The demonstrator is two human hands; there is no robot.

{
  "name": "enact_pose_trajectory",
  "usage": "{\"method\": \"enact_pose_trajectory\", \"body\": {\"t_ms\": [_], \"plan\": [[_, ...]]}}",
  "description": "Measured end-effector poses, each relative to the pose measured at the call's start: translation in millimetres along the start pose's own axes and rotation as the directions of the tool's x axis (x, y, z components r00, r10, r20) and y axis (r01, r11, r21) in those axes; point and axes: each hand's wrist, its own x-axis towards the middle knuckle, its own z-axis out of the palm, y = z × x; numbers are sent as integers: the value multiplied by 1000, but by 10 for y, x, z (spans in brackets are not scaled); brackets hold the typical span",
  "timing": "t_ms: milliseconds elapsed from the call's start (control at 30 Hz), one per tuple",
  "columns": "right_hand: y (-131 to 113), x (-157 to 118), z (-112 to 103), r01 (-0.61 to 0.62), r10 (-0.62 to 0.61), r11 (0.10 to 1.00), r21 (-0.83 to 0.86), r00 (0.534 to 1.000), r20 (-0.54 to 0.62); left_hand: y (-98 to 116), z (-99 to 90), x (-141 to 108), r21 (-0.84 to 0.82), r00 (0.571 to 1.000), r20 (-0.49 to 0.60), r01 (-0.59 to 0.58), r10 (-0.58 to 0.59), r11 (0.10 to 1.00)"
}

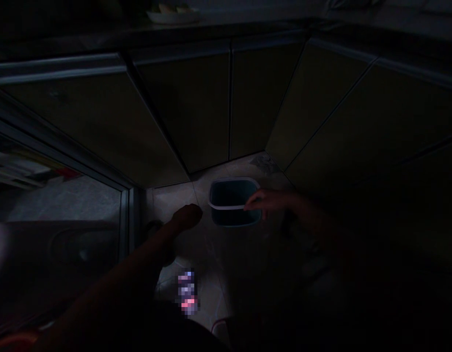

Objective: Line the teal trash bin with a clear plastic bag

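A teal bucket [236, 218] with a pale rim stands on the tiled floor, its inside dark. My right hand [268, 200] is at the bucket's right side, fingers bent over the rim and pressed together on it. To the left of the bucket, apart from it, my left hand [188, 216] is closed in a fist above the floor; whatever it may hold is hidden in the dark.
Cabinet doors [185, 107] form a corner behind the bucket. Above them runs a counter with a dish of food [173, 17]. A metal door frame [123, 220] stands at the left. A blurred-out bright patch [187, 293] shows low on the floor.
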Motion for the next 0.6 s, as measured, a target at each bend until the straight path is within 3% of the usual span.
{"method": "enact_pose_trajectory", "body": {"t_ms": [100, 200, 300, 467, 533, 600], "plan": [[-123, -9, -241, 118, -93, 989, 89, 965, -246, 61, -44, -2, -9, 1000, 2, 25, -25, 1000], [-171, 105, -396, 242, -130, 961, 134, 823, -552, 126, -85, -18, -24, 999, 2, 36, -36, 999], [-146, 270, -498, 320, -146, 942, 100, 660, -736, 186, -120, -48, -78, 998, -5, 65, -66, 995], [-8, 560, -662, 342, -320, 921, -189, 384, -866, 246, -171, -91, -144, 997, 6, 77, -77, 987], [27, 649, -712, 308, -366, 914, -264, 345, -864, 251, -180, -96, -148, 997, 21, 82, -80, 986], [36, 711, -740, 294, -380, 912, -286, 338, -861, 244, -178, -95, -142, 996, 30, 82, -79, 986]]}}
